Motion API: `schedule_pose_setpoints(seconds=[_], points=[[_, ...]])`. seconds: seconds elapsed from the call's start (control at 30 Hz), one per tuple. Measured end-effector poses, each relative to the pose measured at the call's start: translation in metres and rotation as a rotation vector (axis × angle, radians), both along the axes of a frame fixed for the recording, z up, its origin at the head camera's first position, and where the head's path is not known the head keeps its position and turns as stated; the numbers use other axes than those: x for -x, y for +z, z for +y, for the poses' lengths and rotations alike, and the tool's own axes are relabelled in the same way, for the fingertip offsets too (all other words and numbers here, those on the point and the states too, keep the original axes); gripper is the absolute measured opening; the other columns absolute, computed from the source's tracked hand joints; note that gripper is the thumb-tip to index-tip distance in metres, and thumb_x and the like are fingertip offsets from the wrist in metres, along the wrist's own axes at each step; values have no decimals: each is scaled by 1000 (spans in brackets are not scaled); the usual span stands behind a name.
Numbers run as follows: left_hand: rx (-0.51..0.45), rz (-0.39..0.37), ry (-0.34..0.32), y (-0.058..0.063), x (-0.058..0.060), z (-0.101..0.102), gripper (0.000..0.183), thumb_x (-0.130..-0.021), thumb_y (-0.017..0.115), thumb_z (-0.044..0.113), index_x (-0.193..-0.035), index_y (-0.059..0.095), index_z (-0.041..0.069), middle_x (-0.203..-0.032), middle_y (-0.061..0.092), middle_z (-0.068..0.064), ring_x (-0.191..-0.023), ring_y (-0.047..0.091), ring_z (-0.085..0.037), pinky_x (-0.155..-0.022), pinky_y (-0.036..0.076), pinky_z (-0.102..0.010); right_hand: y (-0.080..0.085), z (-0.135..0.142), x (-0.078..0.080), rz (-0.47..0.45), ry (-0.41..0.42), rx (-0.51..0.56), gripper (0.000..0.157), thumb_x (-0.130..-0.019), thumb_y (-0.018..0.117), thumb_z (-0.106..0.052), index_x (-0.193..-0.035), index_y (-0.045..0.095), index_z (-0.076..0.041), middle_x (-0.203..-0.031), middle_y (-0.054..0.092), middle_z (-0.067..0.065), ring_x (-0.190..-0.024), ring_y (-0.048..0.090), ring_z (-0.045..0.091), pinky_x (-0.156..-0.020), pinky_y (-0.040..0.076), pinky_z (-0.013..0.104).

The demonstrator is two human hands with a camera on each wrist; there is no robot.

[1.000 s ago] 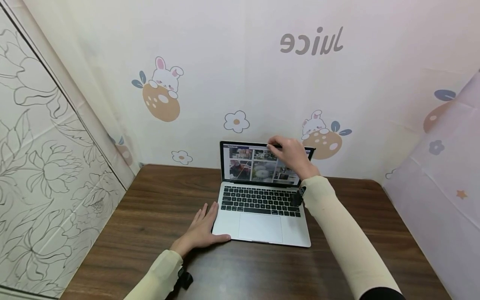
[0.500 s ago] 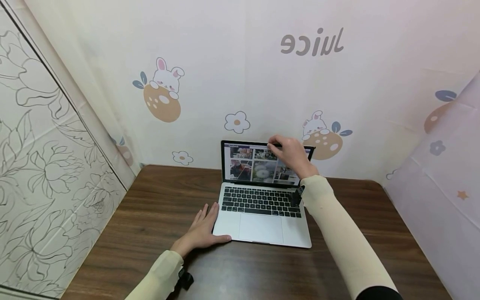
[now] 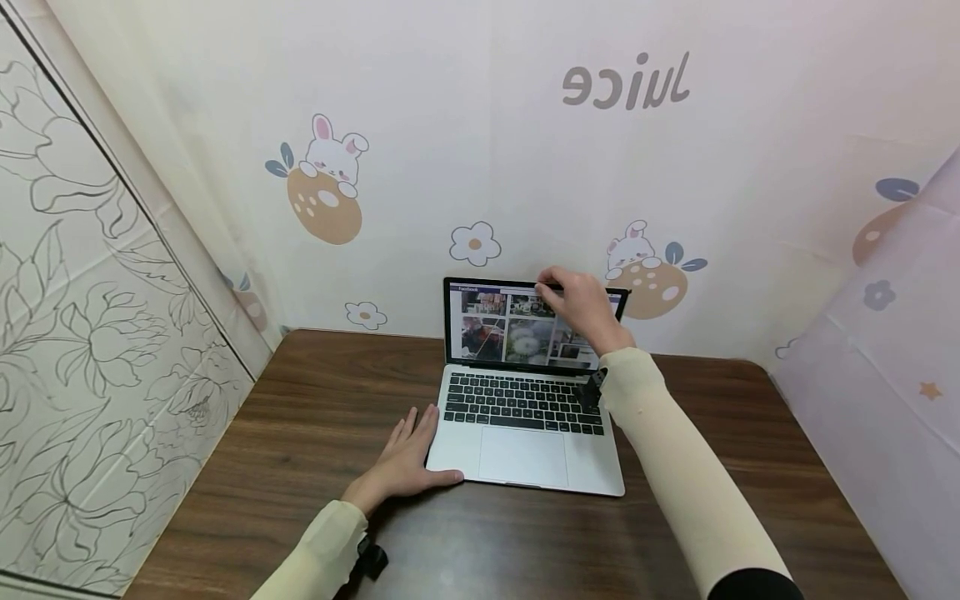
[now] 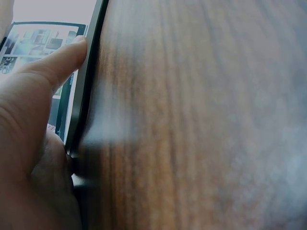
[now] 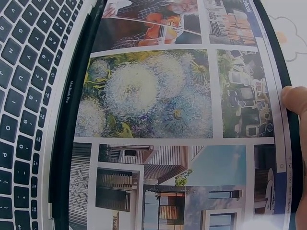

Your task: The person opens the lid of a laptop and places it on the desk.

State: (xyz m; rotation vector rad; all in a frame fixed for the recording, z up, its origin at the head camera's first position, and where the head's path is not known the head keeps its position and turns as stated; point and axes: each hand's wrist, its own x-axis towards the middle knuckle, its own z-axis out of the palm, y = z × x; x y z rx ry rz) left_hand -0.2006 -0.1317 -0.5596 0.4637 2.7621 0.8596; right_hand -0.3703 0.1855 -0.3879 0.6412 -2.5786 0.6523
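A silver laptop (image 3: 522, 454) sits on the wooden table with its screen (image 3: 487, 329) raised and lit, full of picture tiles. The right hand (image 3: 585, 308) pinches the top edge of the screen, right of its middle. In the right wrist view, the thumb (image 5: 295, 99) lies on the black bezel at that edge. At the laptop's front left corner, the left hand (image 3: 401, 462) rests with straight, spread fingers along the side and its thumb on the front edge. The left wrist view shows that thumb (image 4: 62, 60) against the laptop's edge.
The brown wooden table (image 3: 300, 433) extends around the laptop. Directly behind stands a pale curtain (image 3: 420, 150) with rabbits and flowers. A flower-patterned panel (image 3: 97, 333) borders the left side. Both wrists carry a small black camera (image 3: 371, 558).
The screen's top edge has risen slightly in view as the lid tilts a little further back, the right hand moving along with it. The left hand keeps its place on the corner.
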Motion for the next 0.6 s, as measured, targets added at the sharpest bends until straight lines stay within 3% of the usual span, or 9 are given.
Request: schedule_pose_setpoints(seconds=[0.2,0.6], points=[[0,-18,14,-3,0,0,126,-78,68,79,-166,10,12,-174,8,-4,-161,-3,-32,-129,0,-53,0,0,1,-22,-9,-4,19,-103,65,-24,-114,72,-10,-111,78,12,-84,75,28,-78,60,47],[6,-26,5,-1,1,0,125,-79,69,77,-166,9,11,-174,8,-5,-161,-3,-33,-129,0,-53,-1,0,4,-50,-20,-8,20,-104,64,-25,-115,71,-11,-111,77,11,-86,74,27,-80,59,47]])
